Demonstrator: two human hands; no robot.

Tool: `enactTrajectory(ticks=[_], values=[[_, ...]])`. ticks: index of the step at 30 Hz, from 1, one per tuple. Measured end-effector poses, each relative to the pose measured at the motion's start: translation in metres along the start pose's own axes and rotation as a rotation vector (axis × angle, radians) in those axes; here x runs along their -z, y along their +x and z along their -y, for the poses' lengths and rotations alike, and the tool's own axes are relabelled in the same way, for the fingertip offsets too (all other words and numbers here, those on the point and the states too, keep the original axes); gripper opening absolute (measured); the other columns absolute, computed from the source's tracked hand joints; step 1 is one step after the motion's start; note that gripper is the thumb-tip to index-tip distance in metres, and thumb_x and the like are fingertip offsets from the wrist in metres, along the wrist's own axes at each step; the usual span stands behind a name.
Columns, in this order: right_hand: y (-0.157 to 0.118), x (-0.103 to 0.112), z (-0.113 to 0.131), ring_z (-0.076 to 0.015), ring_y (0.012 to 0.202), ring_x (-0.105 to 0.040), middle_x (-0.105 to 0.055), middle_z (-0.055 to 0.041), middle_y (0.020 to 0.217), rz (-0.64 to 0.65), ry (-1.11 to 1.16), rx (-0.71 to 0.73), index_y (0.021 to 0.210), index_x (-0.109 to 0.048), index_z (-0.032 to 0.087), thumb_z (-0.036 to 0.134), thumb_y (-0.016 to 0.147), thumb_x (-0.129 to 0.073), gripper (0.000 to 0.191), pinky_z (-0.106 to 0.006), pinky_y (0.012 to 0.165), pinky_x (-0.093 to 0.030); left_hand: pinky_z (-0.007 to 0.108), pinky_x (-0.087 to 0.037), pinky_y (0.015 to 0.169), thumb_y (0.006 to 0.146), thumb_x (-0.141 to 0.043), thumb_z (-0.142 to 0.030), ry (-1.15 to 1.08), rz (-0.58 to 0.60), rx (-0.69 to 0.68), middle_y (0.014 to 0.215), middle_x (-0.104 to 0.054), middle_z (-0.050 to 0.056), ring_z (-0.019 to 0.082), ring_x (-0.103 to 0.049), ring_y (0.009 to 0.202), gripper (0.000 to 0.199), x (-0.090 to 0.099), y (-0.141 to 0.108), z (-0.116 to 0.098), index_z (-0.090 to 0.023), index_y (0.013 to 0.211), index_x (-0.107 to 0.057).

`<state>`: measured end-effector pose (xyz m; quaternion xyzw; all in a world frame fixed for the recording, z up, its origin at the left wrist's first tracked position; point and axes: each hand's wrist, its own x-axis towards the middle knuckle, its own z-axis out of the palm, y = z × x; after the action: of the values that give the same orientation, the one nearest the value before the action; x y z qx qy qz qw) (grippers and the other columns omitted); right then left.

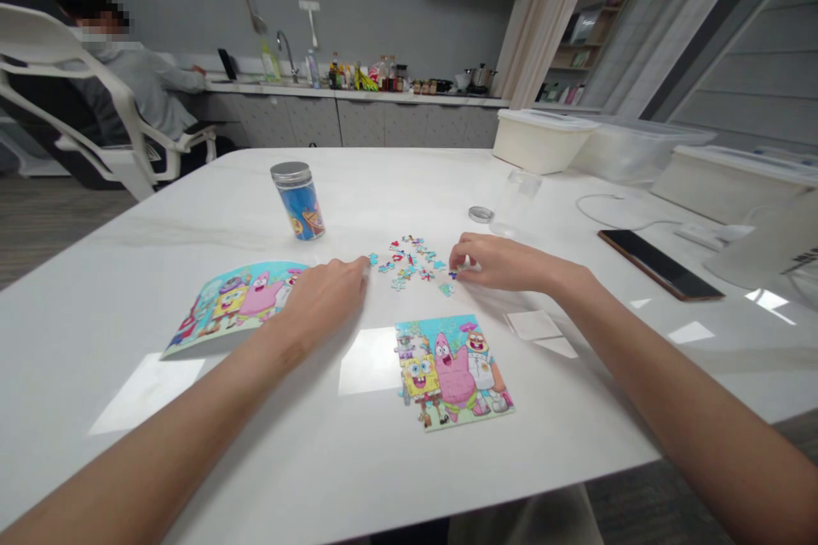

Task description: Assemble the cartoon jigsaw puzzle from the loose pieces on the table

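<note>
Puzzle pieces (404, 262) between both hands (325, 294) (504, 264)

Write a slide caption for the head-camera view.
The left hand and right hand reach loose jigsaw pieces above a SpongeBob jigsaw puzzle on a white table.

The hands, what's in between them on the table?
In the head view, a small scatter of loose jigsaw puzzle pieces lies on the white table between the left hand and the right hand.
</note>
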<state>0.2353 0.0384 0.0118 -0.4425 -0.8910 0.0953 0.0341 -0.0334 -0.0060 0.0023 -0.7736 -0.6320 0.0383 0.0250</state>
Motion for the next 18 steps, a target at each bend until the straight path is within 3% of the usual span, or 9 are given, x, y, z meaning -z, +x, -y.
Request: enactTrajectory(ticks=[12,18], values=[[-0.0018,0.0015,-0.0005,-0.0185,0.088,-0.060,-0.065,-0.0055,0.104,-0.004,-0.035,-0.017,0.093,-0.064,0.023,0.002,0.077,-0.050,0.030,-0.030,0.072,-0.044,0.034,-0.045,0.064,0.095,-0.028,-0.021,0.058,-0.002,-0.013,0.087,-0.069,0.015,0.028,-0.068,0.077,0.035,0.0022,-0.0005,-0.0003,-0.017,0.113,-0.058],[-0.0008,0.0007,-0.0007,-0.0187,0.088,-0.060,-0.067,-0.0048,0.102,-0.025,-0.032,-0.029,0.096,-0.063,0.023,0.002,0.078,-0.048,0.032,-0.030,0.069,-0.042,0.032,-0.043,0.061,0.094,-0.033,-0.020,0.051,-0.051,-0.054,0.088,-0.070,0.013,0.026,-0.067,0.074,0.040,-0.0023,0.0012,0.0028,-0.019,0.129,-0.052]])
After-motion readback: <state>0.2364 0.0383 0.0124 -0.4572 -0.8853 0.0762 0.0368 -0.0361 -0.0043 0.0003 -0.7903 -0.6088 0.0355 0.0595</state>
